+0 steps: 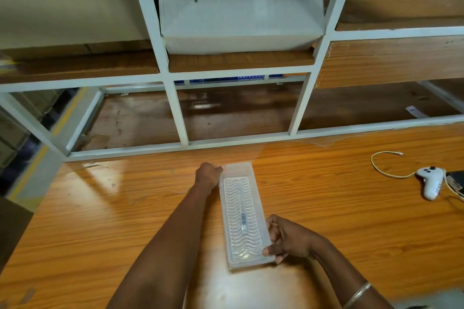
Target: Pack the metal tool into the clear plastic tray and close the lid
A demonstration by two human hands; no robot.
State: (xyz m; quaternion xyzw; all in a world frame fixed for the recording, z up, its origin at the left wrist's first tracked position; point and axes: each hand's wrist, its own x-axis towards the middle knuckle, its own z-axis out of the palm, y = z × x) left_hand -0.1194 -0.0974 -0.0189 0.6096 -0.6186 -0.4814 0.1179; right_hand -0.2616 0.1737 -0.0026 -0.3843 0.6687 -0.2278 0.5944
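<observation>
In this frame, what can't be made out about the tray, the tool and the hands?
- Head view: whether the lid is fully snapped; the clear plastic tray shows no visible seam.
- Metal tool: seen only through ribbed plastic, shape too faint to identify.
- Left hand: fingers hidden behind the tray's far corner.
- Right hand: its grip underneath the near corner is hidden.
- Black object at the right edge, beside the white game controller: cut off.

The metal tool (242, 211) shows only as a thin blurred line through the ribbed lid (251, 231), its shape unclear. The left hand's (208, 174) fingertips are hidden behind the tray's (238, 166) far corner. A dark object (457, 182) is cut off at the right edge.
</observation>
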